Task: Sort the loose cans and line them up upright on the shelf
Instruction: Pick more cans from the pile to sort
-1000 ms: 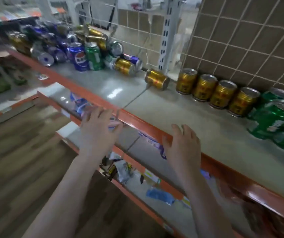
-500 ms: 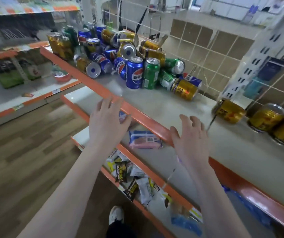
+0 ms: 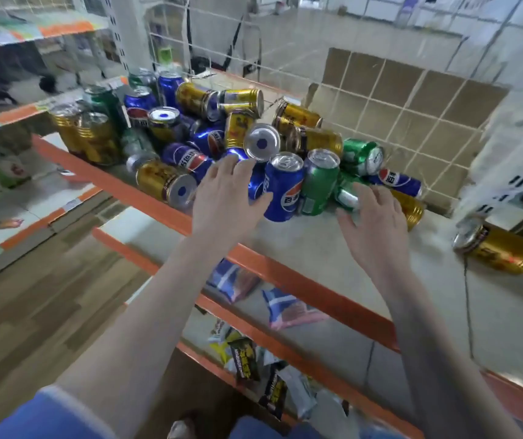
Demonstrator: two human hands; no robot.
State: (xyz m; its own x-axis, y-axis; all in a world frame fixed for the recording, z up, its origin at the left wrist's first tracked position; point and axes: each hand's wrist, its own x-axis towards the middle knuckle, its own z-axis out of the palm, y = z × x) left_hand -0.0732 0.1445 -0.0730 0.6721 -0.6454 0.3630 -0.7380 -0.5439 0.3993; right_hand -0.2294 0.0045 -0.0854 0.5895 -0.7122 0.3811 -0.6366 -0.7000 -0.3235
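Now both hands (image 3: 227, 198) at can pile (image 3: 222, 137).

**Bare shelf in front, cans packed behind**

We saw open shelf (image 3: 342, 264) surface between the orange front lip (image 3: 301, 286) and the heap of cans (image 3: 222, 134), wide enough for both hands. The upright blue can (image 3: 282, 188) and green can (image 3: 318, 182) blocked the middle. A wire grid (image 3: 396, 99) closed the back. A toppled gold can (image 3: 500, 248) lay well apart on our right.
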